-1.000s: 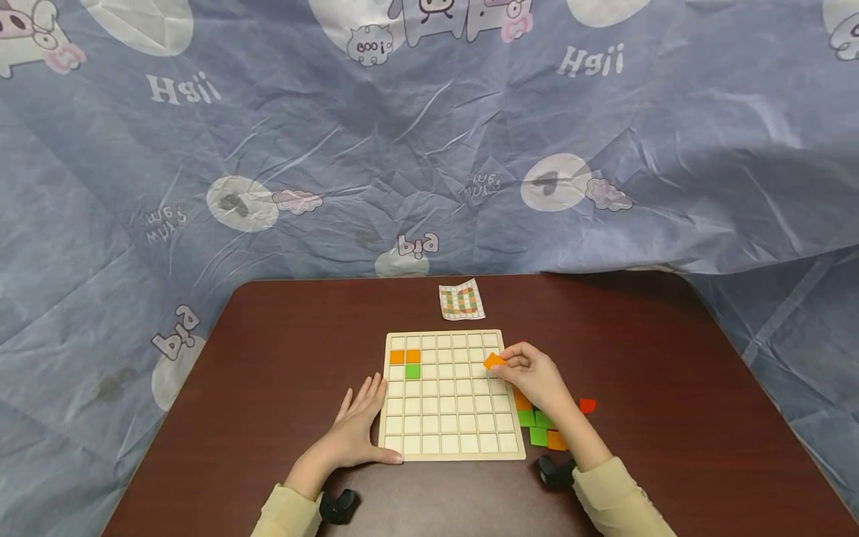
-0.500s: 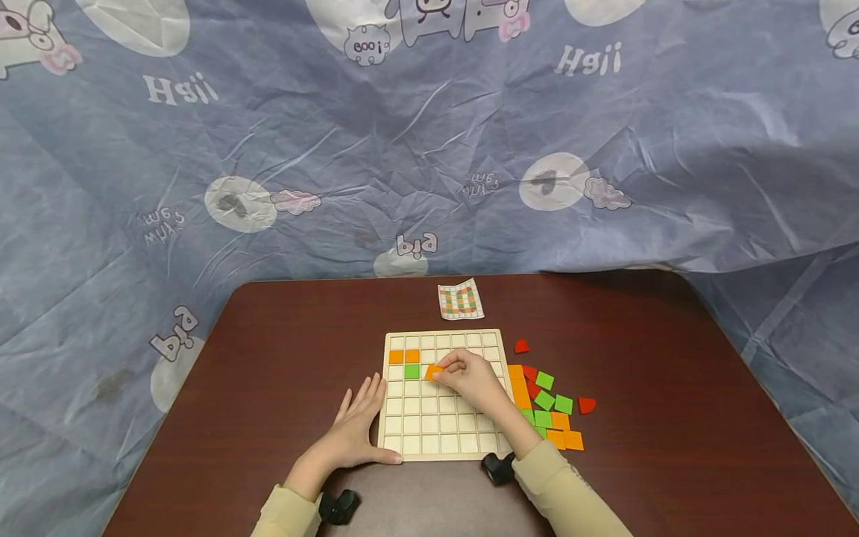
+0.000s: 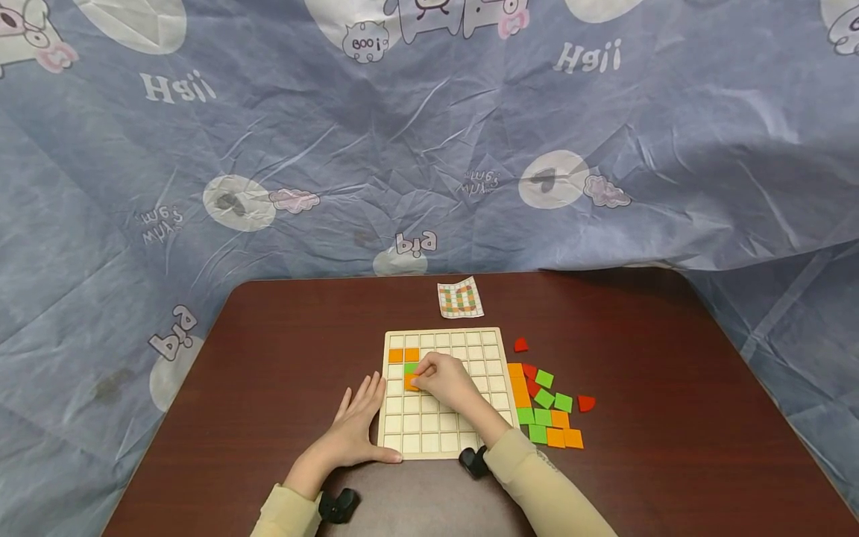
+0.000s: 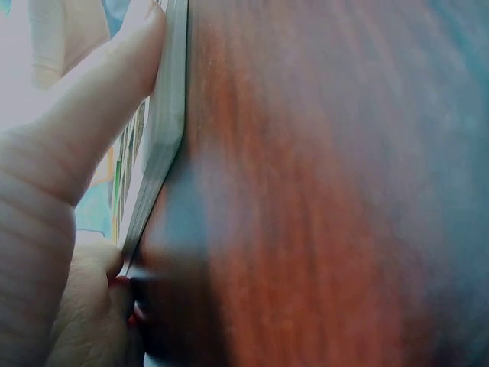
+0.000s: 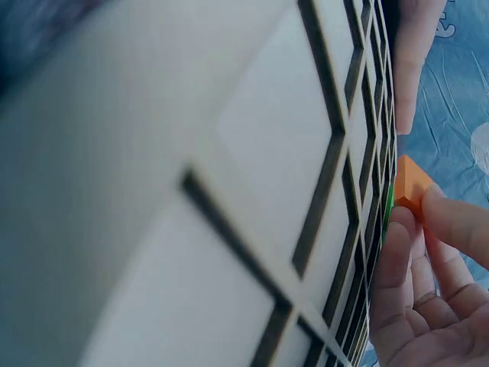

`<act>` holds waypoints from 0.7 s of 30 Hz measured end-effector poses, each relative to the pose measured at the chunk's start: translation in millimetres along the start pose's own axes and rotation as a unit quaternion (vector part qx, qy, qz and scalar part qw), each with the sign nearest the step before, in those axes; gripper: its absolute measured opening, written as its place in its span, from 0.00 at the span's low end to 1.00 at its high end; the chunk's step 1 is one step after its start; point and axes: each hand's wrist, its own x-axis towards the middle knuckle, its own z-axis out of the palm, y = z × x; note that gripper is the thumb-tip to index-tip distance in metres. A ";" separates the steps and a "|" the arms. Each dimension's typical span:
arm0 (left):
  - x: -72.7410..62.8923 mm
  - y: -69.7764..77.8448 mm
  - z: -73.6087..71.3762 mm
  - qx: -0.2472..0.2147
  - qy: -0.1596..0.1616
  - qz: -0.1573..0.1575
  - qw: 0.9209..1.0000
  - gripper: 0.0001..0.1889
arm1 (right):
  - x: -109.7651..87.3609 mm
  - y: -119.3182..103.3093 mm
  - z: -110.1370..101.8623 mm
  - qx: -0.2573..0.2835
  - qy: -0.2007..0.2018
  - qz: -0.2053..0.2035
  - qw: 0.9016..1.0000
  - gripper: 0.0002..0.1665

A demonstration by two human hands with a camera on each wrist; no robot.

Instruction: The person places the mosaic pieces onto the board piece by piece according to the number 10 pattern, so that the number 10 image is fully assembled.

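Note:
A pale wooden grid board point(image 3: 429, 425) lies on the table. My right hand point(image 3: 446, 379) pinches an orange square tile point(image 3: 411, 382) between thumb and fingers, just below a green tile point(image 3: 410, 368) on the board. In the right wrist view that orange tile point(image 5: 411, 183) is tilted at the fingertips, close over the grid. Two orange tiles point(image 3: 404, 355) sit side by side in the row above the green one. My left hand point(image 3: 359, 429) rests with spread, straight fingers along the board's left edge, its thumb at the near left corner point(image 4: 164, 138).
Loose green, orange and red tiles point(image 3: 543, 417) lie right of the board, with a red quarter-round piece point(image 3: 587, 403) further out. A small printed pattern card point(image 3: 460, 297) lies behind the board. A patterned cloth point(image 3: 429, 149) hangs behind the table point(image 3: 282, 335).
My right hand has carried the orange tile leftward across the board, from its right edge to below the green tile. The left hand has stayed in place.

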 end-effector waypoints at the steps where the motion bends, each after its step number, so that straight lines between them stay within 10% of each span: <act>1: 0.2 0.2 -0.1 0.001 -0.001 0.000 1.000 0.69 | 0.4 -0.3 0.9 -0.005 -0.001 0.001 1.000 0.05; 21: -1.3 0.3 1.1 -0.002 -0.005 -0.011 1.000 0.69 | 0.6 -3.9 9.1 -0.099 0.013 -0.023 0.995 0.04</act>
